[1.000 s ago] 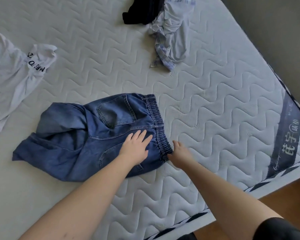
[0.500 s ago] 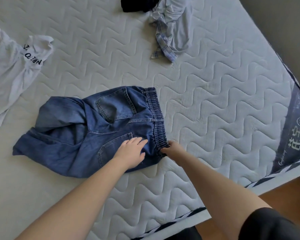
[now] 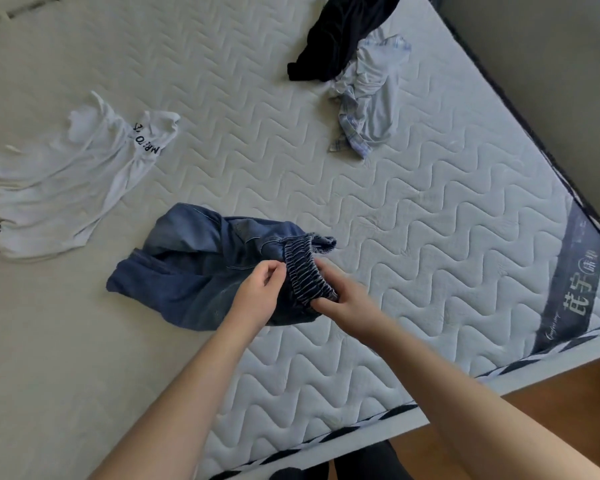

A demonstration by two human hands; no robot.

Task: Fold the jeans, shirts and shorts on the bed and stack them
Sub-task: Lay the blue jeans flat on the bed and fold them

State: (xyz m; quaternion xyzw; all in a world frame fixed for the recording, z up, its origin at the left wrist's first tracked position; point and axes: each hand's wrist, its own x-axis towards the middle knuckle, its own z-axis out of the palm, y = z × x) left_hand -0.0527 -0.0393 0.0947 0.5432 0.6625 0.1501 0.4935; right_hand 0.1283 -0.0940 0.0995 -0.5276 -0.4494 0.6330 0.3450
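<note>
Right hand (image 3: 343,299) fingers tucked under the jeans (image 3: 194,271) waistband (image 3: 307,271), fingertips hidden. Left hand (image 3: 257,296) covers part of the denim; can't tell how much cloth it pinches. White shirt (image 3: 66,192) cut off at left edge, its lettering partly cut off and motion-blurred. Black garment (image 3: 333,39) cut off at top edge, overlaps the light blue shirt (image 3: 371,109); type unclear. Mattress (image 3: 430,237) label text too small to read.

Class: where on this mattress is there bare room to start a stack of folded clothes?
Bare quilting lies between the white printed T-shirt and the dark-and-pale clothes heap, and right of the blue denim jeans. It is crowded around both hands.
</note>
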